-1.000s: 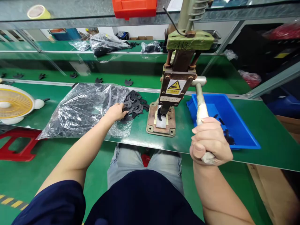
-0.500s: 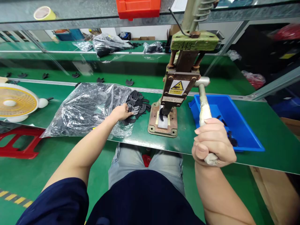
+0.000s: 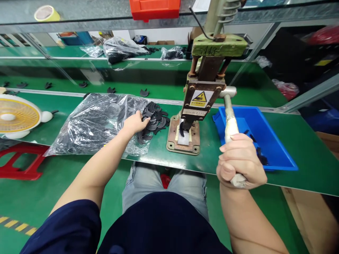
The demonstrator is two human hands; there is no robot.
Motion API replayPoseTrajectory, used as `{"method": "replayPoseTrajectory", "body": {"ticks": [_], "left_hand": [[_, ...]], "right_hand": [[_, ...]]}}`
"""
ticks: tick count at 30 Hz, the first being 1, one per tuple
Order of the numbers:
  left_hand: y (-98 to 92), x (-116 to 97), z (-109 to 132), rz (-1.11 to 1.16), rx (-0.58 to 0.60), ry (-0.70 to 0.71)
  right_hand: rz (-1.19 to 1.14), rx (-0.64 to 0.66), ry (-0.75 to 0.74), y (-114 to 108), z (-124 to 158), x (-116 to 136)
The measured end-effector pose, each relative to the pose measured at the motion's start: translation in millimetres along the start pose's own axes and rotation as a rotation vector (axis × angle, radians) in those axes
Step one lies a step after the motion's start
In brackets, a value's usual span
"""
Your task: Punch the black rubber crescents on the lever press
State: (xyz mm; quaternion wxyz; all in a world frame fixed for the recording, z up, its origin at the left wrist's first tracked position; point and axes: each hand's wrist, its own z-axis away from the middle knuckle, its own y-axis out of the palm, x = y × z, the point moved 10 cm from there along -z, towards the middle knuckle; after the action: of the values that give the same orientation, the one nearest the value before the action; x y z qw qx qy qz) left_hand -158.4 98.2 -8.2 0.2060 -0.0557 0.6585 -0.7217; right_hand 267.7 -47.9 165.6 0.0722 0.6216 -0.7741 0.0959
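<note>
A manual press (image 3: 203,88) with a yellow warning label stands on the green bench. One black curved part (image 3: 181,129) lies under its ram on the base plate (image 3: 173,141). My right hand (image 3: 239,160) is closed around the taped press lever (image 3: 230,123), which is pulled down toward me. My left hand (image 3: 135,121) rests on a pile of black curved parts (image 3: 156,121) spilling from a clear plastic bag (image 3: 92,120); its fingers curl onto the pile, and I cannot make out whether they pinch a part.
A blue bin (image 3: 267,130) holding a few black parts sits right of the press. A small yellow fan (image 3: 16,116) stands at the far left. Single black parts lie along the conveyor belt (image 3: 79,79) behind. An orange box (image 3: 155,8) and tape roll (image 3: 46,13) sit on the top shelf.
My left hand has shifted slightly over the parts pile. My right hand keeps its grip on the lever, which stays pulled down.
</note>
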Motion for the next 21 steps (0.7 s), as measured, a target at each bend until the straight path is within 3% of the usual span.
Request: {"method": "replayPoseTrajectory", "body": {"ticks": [6,12,18,21], "left_hand": [[13.0,-13.6,-13.5,-0.13,0.104,-0.03],[15.2,-11.3,-4.7,-0.129,0.115,0.04],[6.8,12.8,9.7,0.095,0.014,0.049],[10.3,22.8,18.6,0.367,0.014,-0.014]], "right_hand": [[0.004,0.006,-0.002,1.3,-1.1,0.9],[0.004,0.021,-0.009,0.9,-0.3,1.0],[0.004,0.023,-0.008,0.5,1.4,0.5],[-0.004,0.029,-0.002,0.8,1.3,0.1]]}}
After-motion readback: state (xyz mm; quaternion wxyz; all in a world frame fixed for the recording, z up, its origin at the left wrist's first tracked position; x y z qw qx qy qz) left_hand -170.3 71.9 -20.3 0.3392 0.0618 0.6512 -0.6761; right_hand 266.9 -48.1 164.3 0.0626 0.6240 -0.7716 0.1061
